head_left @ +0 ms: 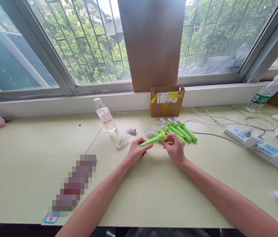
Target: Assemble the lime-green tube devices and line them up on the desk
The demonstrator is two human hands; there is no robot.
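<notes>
A green tapered stick with a yellow ring at its wider end (pixel 153 140) is held level above the table. My left hand (pixel 137 149) is closed round its narrow end. At the yellow end, the fingers of my right hand (pixel 173 148) are closed in a pinch; whether a small part is between them is hidden. Just behind my hands lie several similar green sticks with clear tips (pixel 182 130), side by side. To the left of them are a clear plastic piece (pixel 122 140) and a small clear-and-white cylinder (pixel 131 130).
An open cardboard box (pixel 166 107) stands by the wall, with a water bottle (pixel 105 115) to its left. On the right are a power strip (pixel 264 148), loose cables (pixel 213 121) and another bottle (pixel 264 93). A blurred-out object (pixel 76 184) lies front left.
</notes>
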